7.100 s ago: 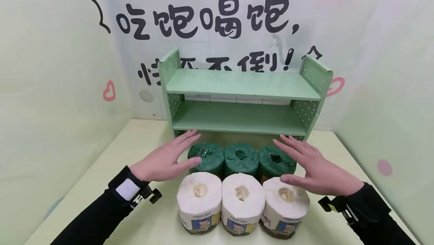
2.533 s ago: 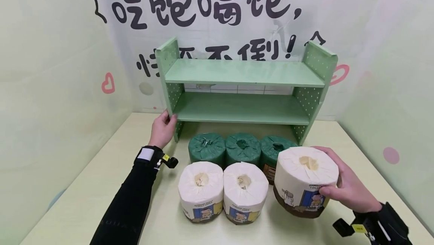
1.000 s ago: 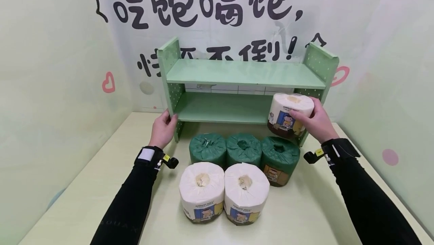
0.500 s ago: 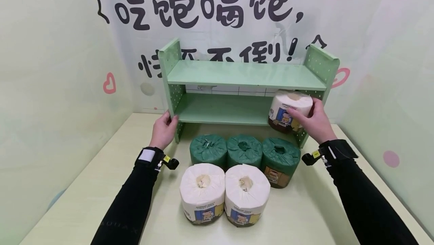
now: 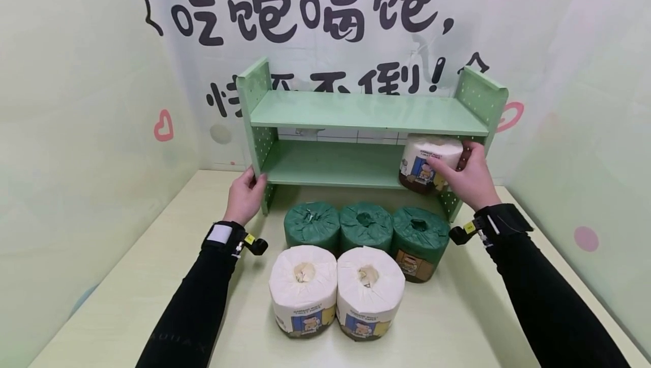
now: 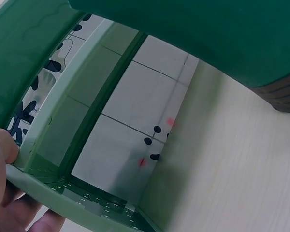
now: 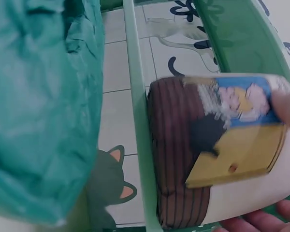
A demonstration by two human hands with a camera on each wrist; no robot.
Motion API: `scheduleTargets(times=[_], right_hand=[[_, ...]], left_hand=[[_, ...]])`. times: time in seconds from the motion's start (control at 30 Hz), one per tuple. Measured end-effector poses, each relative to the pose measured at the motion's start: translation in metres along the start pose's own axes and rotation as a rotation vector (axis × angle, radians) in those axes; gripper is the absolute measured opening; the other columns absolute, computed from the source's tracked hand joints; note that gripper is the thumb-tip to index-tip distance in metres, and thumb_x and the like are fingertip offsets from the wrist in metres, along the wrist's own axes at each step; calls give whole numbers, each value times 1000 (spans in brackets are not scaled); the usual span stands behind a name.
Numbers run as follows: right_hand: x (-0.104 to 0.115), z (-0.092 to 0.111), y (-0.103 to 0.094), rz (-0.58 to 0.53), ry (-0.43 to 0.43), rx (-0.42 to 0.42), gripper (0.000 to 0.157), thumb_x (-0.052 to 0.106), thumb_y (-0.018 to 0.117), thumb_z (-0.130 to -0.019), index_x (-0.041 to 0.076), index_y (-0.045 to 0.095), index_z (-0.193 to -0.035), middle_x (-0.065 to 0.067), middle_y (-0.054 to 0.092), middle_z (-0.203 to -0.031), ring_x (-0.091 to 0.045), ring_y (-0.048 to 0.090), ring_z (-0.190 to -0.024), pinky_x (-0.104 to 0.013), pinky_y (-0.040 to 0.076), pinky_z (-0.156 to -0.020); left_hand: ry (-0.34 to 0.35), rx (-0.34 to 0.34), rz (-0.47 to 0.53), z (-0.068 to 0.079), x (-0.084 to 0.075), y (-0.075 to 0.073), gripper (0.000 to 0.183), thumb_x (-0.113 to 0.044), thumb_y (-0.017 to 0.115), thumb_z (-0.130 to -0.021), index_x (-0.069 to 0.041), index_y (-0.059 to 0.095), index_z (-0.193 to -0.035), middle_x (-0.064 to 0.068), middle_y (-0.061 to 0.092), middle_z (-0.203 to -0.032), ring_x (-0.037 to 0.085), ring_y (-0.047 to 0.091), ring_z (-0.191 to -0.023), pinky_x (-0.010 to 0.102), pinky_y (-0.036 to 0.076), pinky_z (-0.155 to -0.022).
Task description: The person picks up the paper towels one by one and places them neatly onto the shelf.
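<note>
My right hand (image 5: 470, 178) grips a white-wrapped toilet paper roll (image 5: 424, 167) with a printed picture and brown base, thumb in front and fingers around its right side. The roll is at the right end of the green shelf's (image 5: 335, 164) middle level, partly over its front edge. In the right wrist view the roll's brown striped base (image 7: 176, 154) lies close against the shelf edge. My left hand (image 5: 245, 195) holds the shelf's left side panel, thumb in front; in the left wrist view its fingers (image 6: 46, 222) curl around the panel edge.
Two white rolls (image 5: 303, 291) (image 5: 371, 294) stand side by side in front on the table (image 5: 168, 277). Behind them stand three green-wrapped rolls (image 5: 311, 224) (image 5: 366, 225) (image 5: 421, 238) in a row before the shelf. A patterned wall sheet (image 5: 305, 12) hangs behind.
Earlier, my right hand lifted the right-hand white roll from the front row and carried it up to the shelf. Lately it has shifted slightly left and inward. The left hand stays on the panel.
</note>
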State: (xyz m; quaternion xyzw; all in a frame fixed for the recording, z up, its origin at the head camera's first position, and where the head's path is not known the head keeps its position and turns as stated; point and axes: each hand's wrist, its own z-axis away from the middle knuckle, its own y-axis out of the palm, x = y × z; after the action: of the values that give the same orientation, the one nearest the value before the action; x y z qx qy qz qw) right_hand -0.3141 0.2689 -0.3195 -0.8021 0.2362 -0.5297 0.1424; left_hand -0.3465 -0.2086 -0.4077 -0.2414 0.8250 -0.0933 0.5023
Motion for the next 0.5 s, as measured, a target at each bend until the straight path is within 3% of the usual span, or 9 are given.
scheduleTargets(times=[0.23,0.37,0.5], right_hand=[[7,-2,-1,167,27,-6,96,55,60,-94,-5,11,-151,-30,39,-131,-40,45,-115,-57,41,-93],[9,-4,-1,258,21,-8,91,54,55,-98,-11,15,-149,-34,39,-126,-45,44,-113,-59,38,-92],[8,-5,-2,264,27,-7,87,50,53,-100,-12,12,-146,-37,41,-121,-49,44,-111,-60,37,-93]], left_hand=[[-16,3,3,2,-1,-1,37,-24,51,-105,-8,56,-138,14,65,-107,19,56,-82,26,46,-60],[-14,-7,4,1,1,-1,34,-23,52,-105,-8,59,-134,14,66,-103,18,55,-81,25,46,-60],[-2,-15,10,-1,3,1,31,-22,52,-104,-8,61,-131,13,65,-99,17,55,-79,24,45,-59]])
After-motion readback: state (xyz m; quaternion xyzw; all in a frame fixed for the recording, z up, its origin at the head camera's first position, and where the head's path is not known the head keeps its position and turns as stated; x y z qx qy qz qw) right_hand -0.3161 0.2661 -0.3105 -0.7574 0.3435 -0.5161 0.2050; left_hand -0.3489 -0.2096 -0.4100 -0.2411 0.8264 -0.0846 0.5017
